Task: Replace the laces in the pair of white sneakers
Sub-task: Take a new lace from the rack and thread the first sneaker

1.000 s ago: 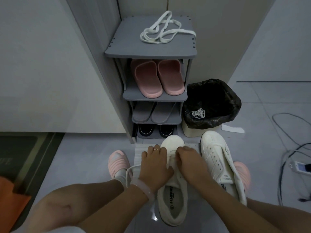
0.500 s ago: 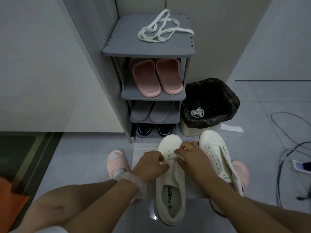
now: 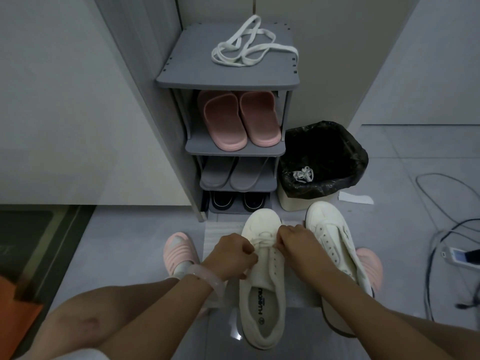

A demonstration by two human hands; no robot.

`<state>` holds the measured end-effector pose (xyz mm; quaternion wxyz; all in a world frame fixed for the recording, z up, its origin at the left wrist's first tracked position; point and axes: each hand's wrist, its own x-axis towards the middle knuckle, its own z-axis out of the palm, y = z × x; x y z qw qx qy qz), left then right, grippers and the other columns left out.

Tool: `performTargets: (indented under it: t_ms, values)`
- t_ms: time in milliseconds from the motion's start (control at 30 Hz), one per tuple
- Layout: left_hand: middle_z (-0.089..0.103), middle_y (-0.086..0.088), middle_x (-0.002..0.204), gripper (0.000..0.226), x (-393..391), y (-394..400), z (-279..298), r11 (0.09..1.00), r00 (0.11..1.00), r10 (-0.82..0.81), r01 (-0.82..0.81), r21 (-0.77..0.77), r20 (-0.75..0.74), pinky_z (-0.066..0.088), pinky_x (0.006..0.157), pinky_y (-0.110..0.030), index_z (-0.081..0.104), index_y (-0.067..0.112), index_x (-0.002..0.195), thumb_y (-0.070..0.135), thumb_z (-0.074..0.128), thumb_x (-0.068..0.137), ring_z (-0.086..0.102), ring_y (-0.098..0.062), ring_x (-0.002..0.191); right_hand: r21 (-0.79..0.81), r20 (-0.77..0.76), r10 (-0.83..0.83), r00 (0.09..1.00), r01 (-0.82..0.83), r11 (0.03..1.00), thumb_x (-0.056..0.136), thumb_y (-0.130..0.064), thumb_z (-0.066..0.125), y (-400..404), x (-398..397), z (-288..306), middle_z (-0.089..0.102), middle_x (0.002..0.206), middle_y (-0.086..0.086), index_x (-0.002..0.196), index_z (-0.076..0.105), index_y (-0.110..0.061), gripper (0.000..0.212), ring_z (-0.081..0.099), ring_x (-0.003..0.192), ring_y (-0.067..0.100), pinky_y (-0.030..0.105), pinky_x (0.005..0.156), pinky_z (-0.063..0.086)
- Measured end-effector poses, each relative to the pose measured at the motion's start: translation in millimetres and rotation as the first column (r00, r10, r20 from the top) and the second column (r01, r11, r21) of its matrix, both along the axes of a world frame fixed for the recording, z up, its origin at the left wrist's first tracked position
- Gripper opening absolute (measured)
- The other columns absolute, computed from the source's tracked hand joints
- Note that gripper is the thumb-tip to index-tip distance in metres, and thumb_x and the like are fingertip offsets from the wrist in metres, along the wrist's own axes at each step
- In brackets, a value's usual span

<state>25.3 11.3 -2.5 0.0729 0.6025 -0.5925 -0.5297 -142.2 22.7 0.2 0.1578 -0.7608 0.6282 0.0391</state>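
Left hand [image 3: 233, 255] and right hand [image 3: 298, 242] are both curling round the lace [image 3: 263, 239] on the near sneaker [image 3: 262, 302], pinching it at the lowest eyelets near the toe. Second sneaker [image 3: 335, 237] is lying just beside it on the floor, unlaced. Spare lace [image 3: 249, 45] is sitting on the shoe rack [image 3: 187, 74] top.

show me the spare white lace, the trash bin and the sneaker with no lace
spare white lace [image 3: 253, 45]: head view, on the tangled middle of the lace lying on top of the shoe rack.
trash bin [image 3: 285, 201]: head view, on its cream outer wall below the black liner.
unlaced sneaker [image 3: 326, 216]: head view, on the toe cap.
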Motion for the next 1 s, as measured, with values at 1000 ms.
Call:
performTargets:
  t_ms: [1000]
  values:
    - [0.055, 0.007, 0.098, 0.021, 8.6, -3.5, -9.7, 0.996, 0.994, 0.044, -0.035, 0.082, -0.104, 0.057, 0.055, -0.021, 0.065, 0.006, 0.105, 0.012, 0.063, 0.085, 0.057, -0.007, 0.082, -0.199, 0.030, -0.431, 0.902, 0.428, 0.882, 0.088, -0.007, 0.048, -22.2, -43.4, 26.3, 0.054, 0.103, 0.011, 0.101, 0.056, -0.005, 0.015, 0.054, 0.095, 0.028, 0.031, 0.064, 0.037]
